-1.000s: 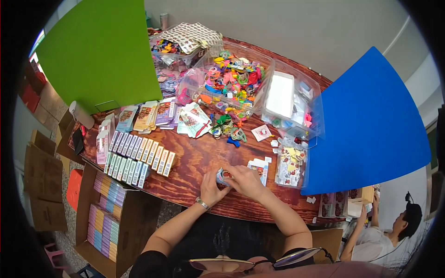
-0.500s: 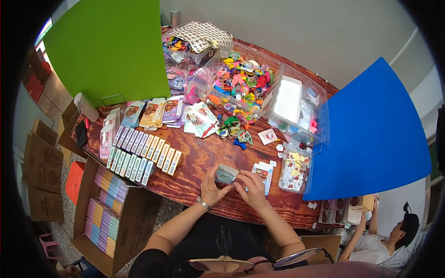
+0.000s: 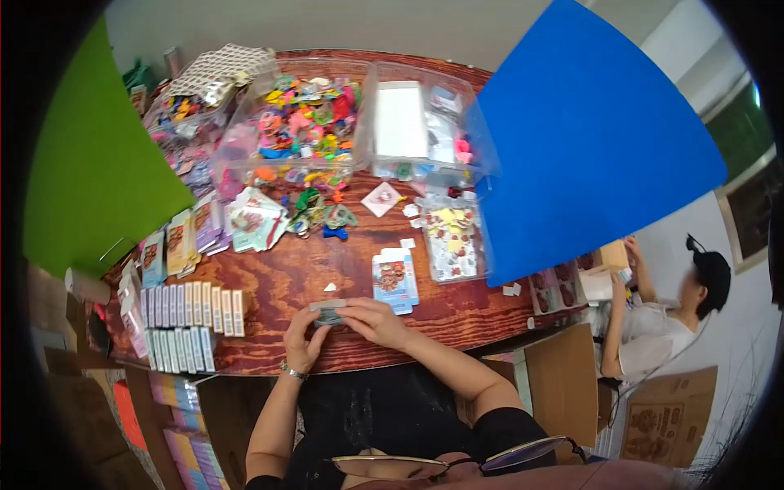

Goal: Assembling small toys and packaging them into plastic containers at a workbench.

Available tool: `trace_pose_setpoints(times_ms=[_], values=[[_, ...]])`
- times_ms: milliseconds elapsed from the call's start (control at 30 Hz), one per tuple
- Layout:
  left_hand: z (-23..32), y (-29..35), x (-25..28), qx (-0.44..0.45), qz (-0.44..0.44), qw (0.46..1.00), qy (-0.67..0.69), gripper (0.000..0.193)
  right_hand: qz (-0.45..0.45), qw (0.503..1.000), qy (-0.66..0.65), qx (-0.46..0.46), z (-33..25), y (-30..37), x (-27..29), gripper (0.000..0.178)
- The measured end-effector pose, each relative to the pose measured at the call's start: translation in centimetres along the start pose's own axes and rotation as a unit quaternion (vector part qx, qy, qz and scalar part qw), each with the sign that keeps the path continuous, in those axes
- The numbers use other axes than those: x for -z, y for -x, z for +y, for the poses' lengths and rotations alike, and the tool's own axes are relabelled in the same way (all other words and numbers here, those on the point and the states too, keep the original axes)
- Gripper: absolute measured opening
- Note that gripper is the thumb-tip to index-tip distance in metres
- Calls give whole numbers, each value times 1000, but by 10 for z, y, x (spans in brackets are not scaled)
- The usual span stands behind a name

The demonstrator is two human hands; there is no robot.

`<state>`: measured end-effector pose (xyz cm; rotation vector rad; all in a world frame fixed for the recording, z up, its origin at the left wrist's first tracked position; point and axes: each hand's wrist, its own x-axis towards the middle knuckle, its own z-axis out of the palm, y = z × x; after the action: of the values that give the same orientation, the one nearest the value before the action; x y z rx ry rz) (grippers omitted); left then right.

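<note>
Near the table's front edge I hold a small pale green carton (image 3: pixel 330 309) between both hands. My left hand (image 3: pixel 303 341), with a metal-banded watch on the wrist, grips its left side with bent fingers. The fingers of my right hand (image 3: pixel 377 323) are closed at its upper right side. What is inside the carton cannot be made out. A small white piece (image 3: pixel 330 287) lies on the wood just beyond it. To the right of the carton rest flat blue printed cartons (image 3: pixel 392 282). Two rows of filled-out small boxes (image 3: pixel 192 305) stand at the left.
Clear bins of colourful small toys (image 3: pixel 306 122) and a bin with a white tray (image 3: pixel 401 118) line the back. A tray of small packets (image 3: pixel 454 245) sits right. Green (image 3: pixel 98 155) and blue panels (image 3: pixel 588 139) flank the table. A co-worker (image 3: pixel 665 318) handles boxes at right.
The view has swung to the right, so the table things appear further left. The carton is tipped lower, with my hands closer around it. A small white piece now shows beyond it.
</note>
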<state>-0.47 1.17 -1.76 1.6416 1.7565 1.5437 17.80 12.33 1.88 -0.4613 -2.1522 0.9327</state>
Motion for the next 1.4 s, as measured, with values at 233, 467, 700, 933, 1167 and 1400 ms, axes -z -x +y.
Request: trace_pose_setpoints(times_ms=[233,467,700,933,1167,1400], values=[[8,-4,1,-38,4,999,15,29,-53,993,-27,-104,-9,-27,27,27],[16,-2,7,6,13,1000,23,30,-127,984,77,101,-14,-39,30,22],[13,0,5,-9,29,999,27,35,-170,985,30,-1,-28,-53,25,15],[9,11,-1,78,8,994,70,38,-106,985,120,56,-35,-36,11,15],[10,14,-4,85,27,993,72,41,-111,971,201,73,-43,-27,2,21],[22,4,2,-48,30,998,-34,31,-118,958,218,141,-43,-22,7,22]])
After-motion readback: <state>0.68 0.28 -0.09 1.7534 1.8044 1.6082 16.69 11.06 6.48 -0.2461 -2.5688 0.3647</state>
